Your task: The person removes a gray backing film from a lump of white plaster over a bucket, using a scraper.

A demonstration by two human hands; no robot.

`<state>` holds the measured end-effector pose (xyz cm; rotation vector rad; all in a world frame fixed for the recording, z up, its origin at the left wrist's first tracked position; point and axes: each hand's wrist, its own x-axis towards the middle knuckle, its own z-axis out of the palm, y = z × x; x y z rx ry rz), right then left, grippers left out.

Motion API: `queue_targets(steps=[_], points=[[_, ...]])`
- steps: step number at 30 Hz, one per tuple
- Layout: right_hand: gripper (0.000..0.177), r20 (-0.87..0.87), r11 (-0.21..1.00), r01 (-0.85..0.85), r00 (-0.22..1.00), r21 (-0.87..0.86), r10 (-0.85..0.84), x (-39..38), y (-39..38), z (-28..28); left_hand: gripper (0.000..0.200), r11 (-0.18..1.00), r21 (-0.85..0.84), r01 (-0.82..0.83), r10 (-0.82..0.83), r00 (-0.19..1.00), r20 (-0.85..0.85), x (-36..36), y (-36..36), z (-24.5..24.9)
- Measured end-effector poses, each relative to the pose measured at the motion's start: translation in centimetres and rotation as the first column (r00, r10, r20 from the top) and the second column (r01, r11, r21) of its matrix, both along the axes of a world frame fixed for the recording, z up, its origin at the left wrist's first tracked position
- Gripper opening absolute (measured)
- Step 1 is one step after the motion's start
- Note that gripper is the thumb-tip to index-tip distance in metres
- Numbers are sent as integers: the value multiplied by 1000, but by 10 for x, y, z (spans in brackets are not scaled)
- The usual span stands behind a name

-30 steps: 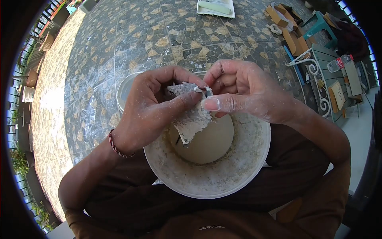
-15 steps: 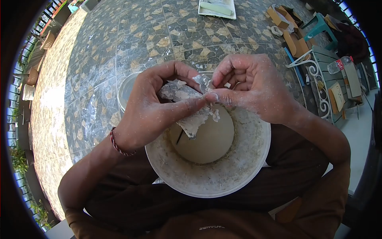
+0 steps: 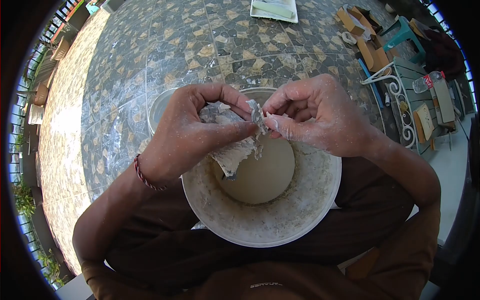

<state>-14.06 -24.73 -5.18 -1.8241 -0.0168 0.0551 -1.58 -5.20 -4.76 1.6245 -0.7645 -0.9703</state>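
Observation:
My left hand [image 3: 192, 131] pinches a crumpled, flaky grey-white piece [image 3: 235, 156], whose torn lower end hangs over the bucket. The thumb and fingertips of my right hand [image 3: 322, 116] are closed on a small bit at the piece's ragged right edge. Pale dust covers the fingers of both hands. Below them, between the legs, stands a wide whitish bucket [image 3: 270, 227] with cloudy beige liquid [image 3: 267, 175] in it. A dark thin thing in the liquid is mostly hidden behind the piece.
A clear round container [image 3: 156, 111] stands behind my left hand. On the tiled floor ahead lies a white tray [image 3: 295, 17] with a pale green block. At the right are a slatted bench [image 3: 407, 75], a plastic bottle [image 3: 427, 81], cardboard boxes [image 3: 350, 22] and a green stool [image 3: 402, 32].
Both hands have moved slightly lower, and my right fingertips have shifted a little. The piece's lower end has swung down and left, now covering most of the dark thin thing.

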Motion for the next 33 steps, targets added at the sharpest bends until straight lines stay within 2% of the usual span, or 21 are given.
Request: queue_targets(steps=[4,7,10,14,16,17,19,23,26,28,33], points=[[16,-8,997,10,1000,-77,-11,-1,1,-1,10,1000,25,17,-17,1000,-4,0,-1,-1],[17,-18,998,5,1000,-58,-6,-1,1,-3,9,999,38,20,-22,998,52,0,0,-2],[17,-25,1000,5,1000,6,-4,-2,1,-7,9,1000,29,3,-4,1000,30,0,0,-2],[17,-29,1000,-13,999,-3,13,-2,2,-4,10,1000,15,2,-3,999,51,-1,0,-5],[18,-124,998,-59,991,-11,57,-1,1,-2,9,999,22,49,-52,981,187,-2,-1,-5],[18,-122,998,-58,991,-11,56,-1,1,-3,9,999,22,49,-53,981,188,-2,-1,-5],[20,-135,993,-67,988,98,80,-2,1,-5,9,998,45,50,-53,996,71,-1,0,-2],[21,-132,987,-109,983,116,124,-2,2,-3,10,996,25,88,-89,995,46,0,0,1],[21,-167,973,-131,972,189,164,-3,1,-1,11,991,90,100,-100,995,-4,0,1,7],[21,-189,972,-164,963,168,195,-3,1,4,10,994,48,97,-92,990,-111,1,3,4],[21,-140,970,-139,976,202,169,-4,-2,0,10,993,60,100,-93,991,-100,6,4,5]])
